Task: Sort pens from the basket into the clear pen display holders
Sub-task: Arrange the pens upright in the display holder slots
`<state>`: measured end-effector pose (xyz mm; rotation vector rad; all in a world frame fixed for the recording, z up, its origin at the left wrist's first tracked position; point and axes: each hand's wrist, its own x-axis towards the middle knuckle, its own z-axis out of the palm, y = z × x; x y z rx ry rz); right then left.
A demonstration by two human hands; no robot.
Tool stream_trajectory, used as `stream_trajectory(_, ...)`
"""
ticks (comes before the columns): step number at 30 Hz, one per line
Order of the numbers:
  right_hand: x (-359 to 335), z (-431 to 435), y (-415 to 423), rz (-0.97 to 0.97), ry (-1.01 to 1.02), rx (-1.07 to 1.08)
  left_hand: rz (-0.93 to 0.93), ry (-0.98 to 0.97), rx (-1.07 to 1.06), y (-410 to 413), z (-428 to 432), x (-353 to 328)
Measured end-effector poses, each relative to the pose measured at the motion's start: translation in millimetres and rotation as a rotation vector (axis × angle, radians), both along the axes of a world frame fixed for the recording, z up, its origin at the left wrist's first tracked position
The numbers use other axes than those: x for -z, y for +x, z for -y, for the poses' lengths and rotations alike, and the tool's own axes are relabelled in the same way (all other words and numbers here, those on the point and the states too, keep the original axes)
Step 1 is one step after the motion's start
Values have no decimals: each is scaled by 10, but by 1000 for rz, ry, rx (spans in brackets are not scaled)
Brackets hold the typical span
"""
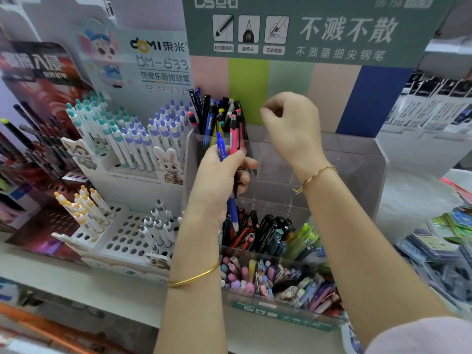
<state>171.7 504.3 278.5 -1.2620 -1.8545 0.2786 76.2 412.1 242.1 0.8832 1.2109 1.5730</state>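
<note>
My left hand (219, 180) grips a small bunch of pens in front of the clear tiered holder (357, 159): a blue pen (221, 149) and a pink-red pen (234, 139) stick up from the fist, and the blue pen's tip shows below it. My right hand (293, 129) hovers above the top tier with fingers curled and nothing visible in them. The top tier's left compartment holds several dark, blue and red pens (219, 113). The middle tier holds black, red and green pens (270, 233). Pastel pens (268, 279) fill the front tier.
A white rack with purple and teal click pens (132, 134) and a perforated white rack (127, 238) stand to the left. A green signboard (306, 29) rises behind the holder. Packaged stationery (439, 246) lies at the right. The shelf edge (76, 297) runs along the front.
</note>
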Motion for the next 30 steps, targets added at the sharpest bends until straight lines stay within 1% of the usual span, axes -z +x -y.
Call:
stream_trajectory(1,-22,29,16,-28,-56,-89,-14,11,10,9,-5,3)
stream_trajectory(4,-41,162,48,-90,-339,-356,-57,36,59,38,-16,4)
stream_trajectory(6,-30,193,62,-164,-402,-425,-58,36,78,48,-25,6)
stream_trajectory(7,-29,178,60,-234,-380,-409,-40,25,66,49,-32,12)
stream_trajectory(9,-75,95,63,-450,-240,-297,-12,-16,-10,31,-58,44)
stream_trajectory(11,-172,32,75,-630,13,-167,-60,-59,-114,0,-68,66)
stream_trajectory(12,-211,9,78,-660,131,-120,-78,-69,-151,-14,-66,66)
stream_trajectory(13,-239,-5,78,-644,221,-89,-78,-74,-171,-27,-61,59)
stream_trajectory(15,-243,-34,44,-518,283,-71,-33,-76,-172,-38,-42,27)
stream_trajectory(18,-154,-56,-30,-301,224,-81,-31,-67,-146,-34,-31,9)
stream_trajectory(22,-41,-37,-96,-101,141,-103,1,-66,-131,-20,-64,18)
stream_trajectory(26,18,-57,-110,174,-8,-27,91,-94,-137,2,-75,-7)
stream_trajectory(28,30,-60,-108,321,-17,15,109,-96,-122,9,-89,0)
stream_trajectory(30,12,-69,-100,393,-20,38,96,-81,-104,13,-111,24)
